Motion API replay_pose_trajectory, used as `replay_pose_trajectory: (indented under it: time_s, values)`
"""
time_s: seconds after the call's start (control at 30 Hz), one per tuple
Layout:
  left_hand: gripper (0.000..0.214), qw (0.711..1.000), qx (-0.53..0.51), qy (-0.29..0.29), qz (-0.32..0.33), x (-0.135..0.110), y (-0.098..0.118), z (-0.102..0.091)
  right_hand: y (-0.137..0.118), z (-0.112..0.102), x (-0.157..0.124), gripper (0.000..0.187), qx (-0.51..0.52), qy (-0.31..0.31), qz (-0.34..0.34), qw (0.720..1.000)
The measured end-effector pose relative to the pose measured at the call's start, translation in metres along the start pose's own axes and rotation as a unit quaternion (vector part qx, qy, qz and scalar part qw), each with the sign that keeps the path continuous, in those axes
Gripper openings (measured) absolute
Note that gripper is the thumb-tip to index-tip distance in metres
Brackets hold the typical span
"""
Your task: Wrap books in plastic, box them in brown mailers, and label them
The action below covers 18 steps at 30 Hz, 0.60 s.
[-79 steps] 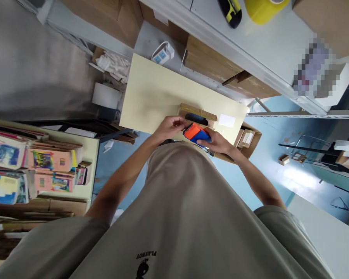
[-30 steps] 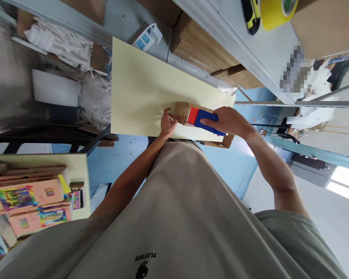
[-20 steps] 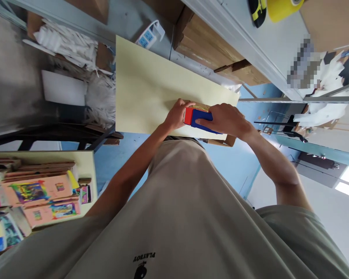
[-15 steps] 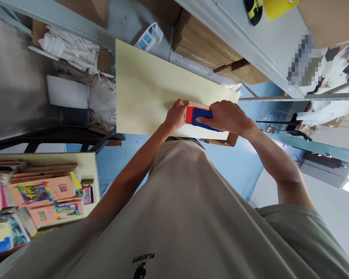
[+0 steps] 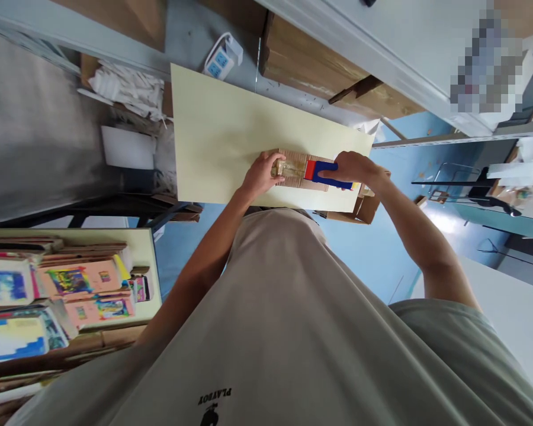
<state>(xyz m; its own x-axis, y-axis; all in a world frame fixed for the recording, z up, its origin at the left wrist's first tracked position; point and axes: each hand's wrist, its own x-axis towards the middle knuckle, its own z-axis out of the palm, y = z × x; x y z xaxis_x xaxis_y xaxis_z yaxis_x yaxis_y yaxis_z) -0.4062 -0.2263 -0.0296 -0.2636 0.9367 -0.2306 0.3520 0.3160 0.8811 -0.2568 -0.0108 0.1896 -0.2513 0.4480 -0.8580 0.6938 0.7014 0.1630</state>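
On the cream tabletop [image 5: 222, 130] lies a small brown cardboard package [image 5: 299, 158] with a ribbed surface and a shiny strip of clear tape along its top. My left hand [image 5: 262, 173] grips the package's left end, thumb and fingers on either side of it. In my right hand [image 5: 354, 167] is a blue and red tape dispenser [image 5: 326, 173], its red end over the package's middle. The taped strip runs between my left fingers and that red end. My right palm hides part of the dispenser's far end.
Below the tabletop's right edge is an open cardboard box [image 5: 365, 208]. Beyond the back edge sit a power strip [image 5: 220, 63] and large cartons [image 5: 311, 59] under a grey shelf [image 5: 382, 65]. At lower left, a second table holds stacked printed boxes [image 5: 80, 278].
The tape dispenser and my right hand have moved right along the package, uncovering its top and the tape strip. My left hand has shifted slightly left, and the view has turned a little.
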Motion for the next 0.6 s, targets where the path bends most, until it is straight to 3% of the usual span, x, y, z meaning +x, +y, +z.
replay_pose_trajectory:
  time_s: [0.13, 0.27, 0.4, 0.6]
  values:
    - [0.059, 0.999, -0.02, 0.04, -0.012, -0.005, -0.004, 0.008, 0.005, 0.021, 0.025, 0.067, 0.012, 0.004, -0.018, 1.0]
    - [0.036, 0.987, -0.068, 0.121, -0.079, -0.011, 0.002, 0.02, 0.015, 0.036, 0.04, 0.068, 0.027, 0.025, -0.052, 0.998]
    - [0.032, 0.953, -0.086, 0.228, -0.181, -0.017, 0.013, 0.037, 0.026, 0.046, 0.049, 0.067, 0.047, 0.035, -0.094, 0.994]
    - [0.032, 0.905, -0.093, 0.322, -0.261, -0.015, 0.019, 0.056, 0.03, 0.055, 0.058, 0.065, 0.07, 0.051, -0.16, 0.983]
